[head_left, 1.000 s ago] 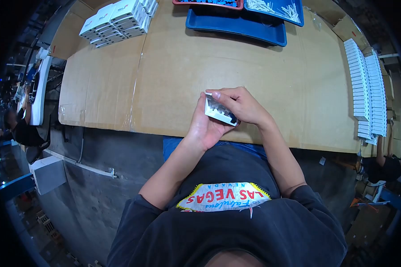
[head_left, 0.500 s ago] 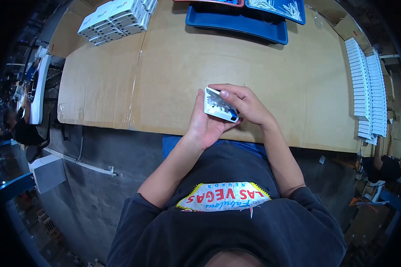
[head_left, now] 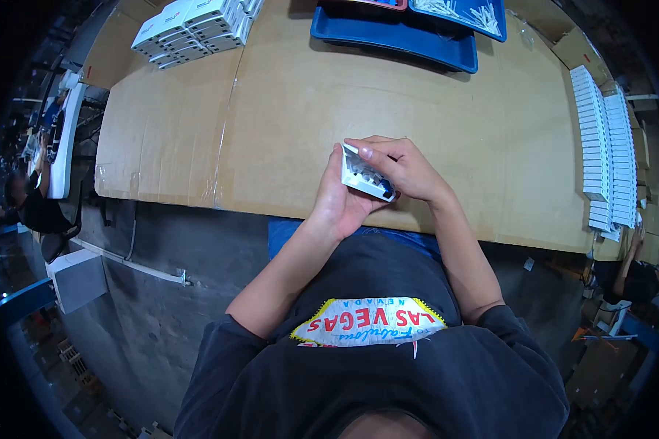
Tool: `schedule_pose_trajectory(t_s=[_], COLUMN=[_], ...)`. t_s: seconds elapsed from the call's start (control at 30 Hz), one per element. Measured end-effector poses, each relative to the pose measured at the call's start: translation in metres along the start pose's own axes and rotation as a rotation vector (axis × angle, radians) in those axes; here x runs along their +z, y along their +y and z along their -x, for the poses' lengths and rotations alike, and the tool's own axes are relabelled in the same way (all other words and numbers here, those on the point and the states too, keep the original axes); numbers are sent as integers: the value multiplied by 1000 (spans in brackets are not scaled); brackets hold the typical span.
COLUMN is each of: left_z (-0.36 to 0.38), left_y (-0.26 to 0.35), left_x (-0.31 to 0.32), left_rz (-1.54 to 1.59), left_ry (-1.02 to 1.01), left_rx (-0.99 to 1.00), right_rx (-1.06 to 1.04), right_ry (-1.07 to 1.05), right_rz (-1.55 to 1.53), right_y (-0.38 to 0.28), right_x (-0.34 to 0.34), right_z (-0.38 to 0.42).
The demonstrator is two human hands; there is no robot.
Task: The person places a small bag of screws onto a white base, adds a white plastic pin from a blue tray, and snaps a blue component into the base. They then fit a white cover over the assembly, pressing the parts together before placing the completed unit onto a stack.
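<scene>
A small white box [head_left: 350, 174] sits tilted between my two hands, just over the near edge of the cardboard-covered table. Its upper face shows a greyish interior with small pale pieces and a dark blue piece [head_left: 387, 189] at the near right corner. My left hand [head_left: 334, 203] cradles the box from below and the left side, fingers passing underneath it. My right hand [head_left: 406, 170] lies over the box's right side, with its thumb across the top face and the fingers curled around the far edge. Part of the contents is hidden under the right thumb and palm.
Stacked white boxes [head_left: 190, 33] stand at the table's far left. Blue trays [head_left: 395, 36] lie at the back, one holding white sticks [head_left: 483, 18]. Tall rows of white boxes [head_left: 592, 139] line the right side. Other people [head_left: 40, 208] work at both sides.
The box has tipped more steeply and shifted slightly right in my hands. My right thumb and fingers have moved a little over its top. The whole view has shifted slightly.
</scene>
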State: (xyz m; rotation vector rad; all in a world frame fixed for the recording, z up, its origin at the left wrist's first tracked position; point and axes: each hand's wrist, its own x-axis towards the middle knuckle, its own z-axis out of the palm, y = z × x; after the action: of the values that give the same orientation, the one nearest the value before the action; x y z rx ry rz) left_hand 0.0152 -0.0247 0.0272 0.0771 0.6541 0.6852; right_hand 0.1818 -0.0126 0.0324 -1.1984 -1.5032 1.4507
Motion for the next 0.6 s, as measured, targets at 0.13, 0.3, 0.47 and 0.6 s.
schedule_pose_trajectory(t_s=[0.13, 0.3, 0.47, 0.6], left_z=[-4, -1, 9, 14], left_y=[-2, -3, -4, -5], left_x=[-6, -8, -5, -2], left_rz=[18, 29, -42, -81], left_ry=[-14, -24, -8, 25], left_rx=[-1, 6, 55, 79], right_rx=[54, -6, -92, -173], right_ry=[-5, -16, -35, -81], right_rz=[-65, -47, 8, 87], right_y=[1, 3, 0, 3], right_x=[-3, -1, 6, 6], right_z=[0, 4, 18, 25])
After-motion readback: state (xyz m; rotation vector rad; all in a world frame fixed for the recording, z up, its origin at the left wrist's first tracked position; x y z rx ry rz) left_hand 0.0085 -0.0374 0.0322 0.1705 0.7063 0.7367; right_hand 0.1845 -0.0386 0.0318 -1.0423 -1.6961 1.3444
